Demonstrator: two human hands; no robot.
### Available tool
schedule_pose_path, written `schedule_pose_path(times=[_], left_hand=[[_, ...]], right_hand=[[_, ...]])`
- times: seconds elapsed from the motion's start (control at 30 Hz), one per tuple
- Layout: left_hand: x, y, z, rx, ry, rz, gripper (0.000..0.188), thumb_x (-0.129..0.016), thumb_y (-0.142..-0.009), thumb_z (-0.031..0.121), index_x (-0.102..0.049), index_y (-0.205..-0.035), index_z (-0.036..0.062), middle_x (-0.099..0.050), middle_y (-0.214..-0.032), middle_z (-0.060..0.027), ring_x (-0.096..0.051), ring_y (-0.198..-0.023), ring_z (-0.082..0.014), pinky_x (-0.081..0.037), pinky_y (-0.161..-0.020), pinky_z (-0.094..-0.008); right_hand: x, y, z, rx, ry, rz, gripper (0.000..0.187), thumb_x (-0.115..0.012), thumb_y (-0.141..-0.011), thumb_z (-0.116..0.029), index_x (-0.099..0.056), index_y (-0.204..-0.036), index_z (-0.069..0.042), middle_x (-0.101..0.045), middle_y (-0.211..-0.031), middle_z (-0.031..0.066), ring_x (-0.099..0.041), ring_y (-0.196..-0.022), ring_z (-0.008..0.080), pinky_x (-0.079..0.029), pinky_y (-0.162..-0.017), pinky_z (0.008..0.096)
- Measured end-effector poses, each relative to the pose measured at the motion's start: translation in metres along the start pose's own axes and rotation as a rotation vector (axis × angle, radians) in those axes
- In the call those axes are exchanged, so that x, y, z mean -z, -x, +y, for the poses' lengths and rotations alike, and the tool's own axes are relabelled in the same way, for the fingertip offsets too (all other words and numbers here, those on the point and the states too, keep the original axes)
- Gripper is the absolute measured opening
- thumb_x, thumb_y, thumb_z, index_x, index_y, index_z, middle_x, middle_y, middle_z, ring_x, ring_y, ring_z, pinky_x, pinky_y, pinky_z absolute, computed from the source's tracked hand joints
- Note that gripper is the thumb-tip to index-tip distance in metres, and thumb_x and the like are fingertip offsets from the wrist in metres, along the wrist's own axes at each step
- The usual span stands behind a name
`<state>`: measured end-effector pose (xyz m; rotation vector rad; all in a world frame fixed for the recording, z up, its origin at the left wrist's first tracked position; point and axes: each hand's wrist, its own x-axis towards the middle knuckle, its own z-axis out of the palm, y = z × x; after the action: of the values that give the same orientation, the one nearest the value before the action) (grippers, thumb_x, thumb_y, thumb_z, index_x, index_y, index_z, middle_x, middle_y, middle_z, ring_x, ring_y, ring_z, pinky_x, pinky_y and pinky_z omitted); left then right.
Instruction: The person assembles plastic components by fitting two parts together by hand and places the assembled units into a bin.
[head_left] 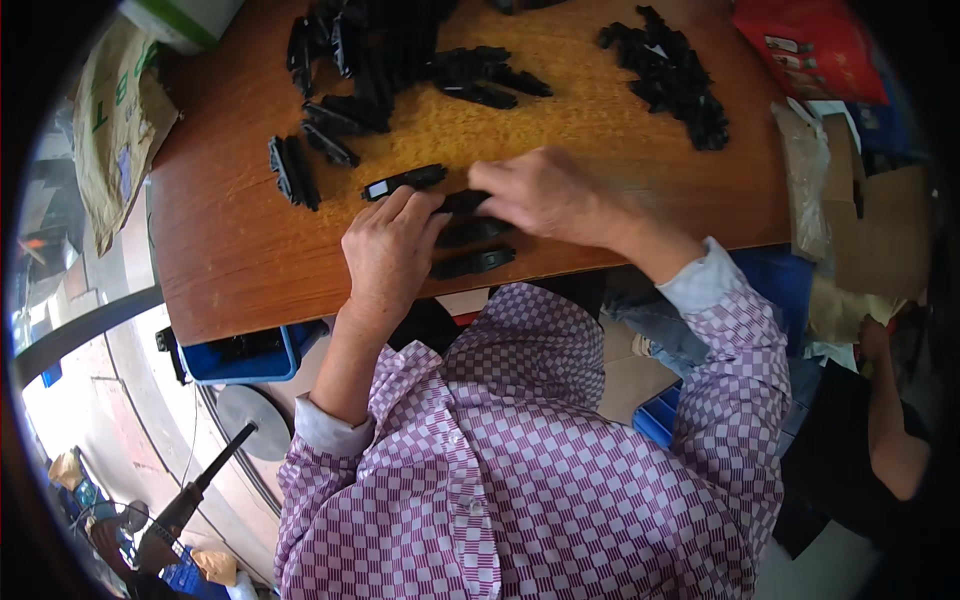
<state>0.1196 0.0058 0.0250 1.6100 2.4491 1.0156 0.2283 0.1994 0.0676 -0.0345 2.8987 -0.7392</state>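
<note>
Head view: one piece between two hands

From my remote seat, I see the left hand (386,247) pinching one end of a slim black plastic piece (462,201) near the edge of the brown wooden table (225,255); the right hand (548,195), blurred, has fingertips curled on the other end, presumably steadying it. Similar black strips (474,263) lie just nearer the edge, probably for easy reach.

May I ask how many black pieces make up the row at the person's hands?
4: one piece between the left hand and the right hand, one white-labelled piece just beyond them, and two pieces nearer the table edge. The hands may hide more.
</note>
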Motion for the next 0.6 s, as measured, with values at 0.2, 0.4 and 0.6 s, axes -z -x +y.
schedule_pose_path(times=[0.2,0.4,0.6], left_hand=[[-0.005,0.001,0.000,0.015,-0.006,0.030,0.017,-0.071,-0.084,0.017,-0.066,-0.098,0.0090,-0.061,-0.085,-0.0065,-0.065,-0.077,-0.0274,-0.051,-0.067,-0.0370],[0.012,0.011,-0.003,0.339,0.172,0.213,0.022,-0.071,-0.084,0.017,-0.066,-0.103,0.0079,-0.061,-0.094,-0.0077,-0.064,-0.081,-0.0288,-0.051,-0.070,-0.0379],[0.015,-0.005,-0.024,0.245,-0.071,0.208,0.022,-0.070,-0.085,0.020,-0.066,-0.104,0.0084,-0.060,-0.101,-0.0074,-0.064,-0.088,-0.0297,-0.051,-0.074,-0.0393]], right_hand=[[-0.009,0.000,0.011,0.095,-0.012,0.190,0.020,-0.071,-0.087,-0.021,-0.058,-0.097,-0.009,-0.063,-0.066,0.0083,-0.066,-0.064,0.0228,-0.053,-0.057,0.0351],[0.033,0.044,0.065,-0.152,0.256,0.442,0.019,-0.067,-0.089,-0.012,-0.059,-0.106,-0.006,-0.061,-0.098,0.0085,-0.066,-0.081,0.0260,-0.056,-0.070,0.0364],[0.049,0.103,0.129,-0.271,0.755,0.380,0.019,-0.058,-0.091,-0.002,-0.056,-0.110,-0.005,-0.053,-0.110,0.0093,-0.064,-0.092,0.0314,-0.057,-0.076,0.0409]])
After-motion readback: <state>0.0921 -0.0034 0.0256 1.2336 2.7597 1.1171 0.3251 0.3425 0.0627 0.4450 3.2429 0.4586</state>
